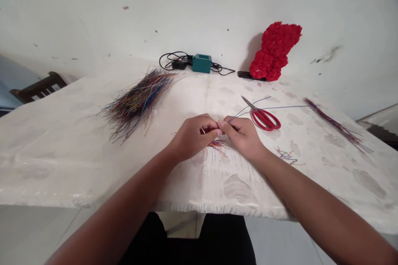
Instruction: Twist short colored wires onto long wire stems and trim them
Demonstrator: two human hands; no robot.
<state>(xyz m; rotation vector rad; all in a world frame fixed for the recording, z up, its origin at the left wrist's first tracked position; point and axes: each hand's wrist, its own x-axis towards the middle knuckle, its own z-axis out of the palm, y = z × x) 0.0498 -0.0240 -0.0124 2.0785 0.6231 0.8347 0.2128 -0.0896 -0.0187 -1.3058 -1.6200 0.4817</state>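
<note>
Left hand (194,136) and right hand (244,136), left of scissors (258,112), pinching blue wire (289,107); wire trails rightward across scissors. Hands partly screen short wires (216,145). Large wire bundle (139,101) well left of scissors; slim bundle (337,126) right. Beyond scissors: red floral figure (273,56), green box (202,64).

"What's on that desk (93,190)?"

"A pale, blotchy cloth (40,149), first of all. Then a big shaggy bundle of coloured wires (139,101), over left."

"And along the back?"

"A teal box (202,64) among black cables (166,60), then a red, ruffled figure (273,54)."

"Nearer us, to the right?"

"Red-handled scissors (265,120), loose wire scraps (287,156), and farther out a thin wire bundle (337,125)."
</note>
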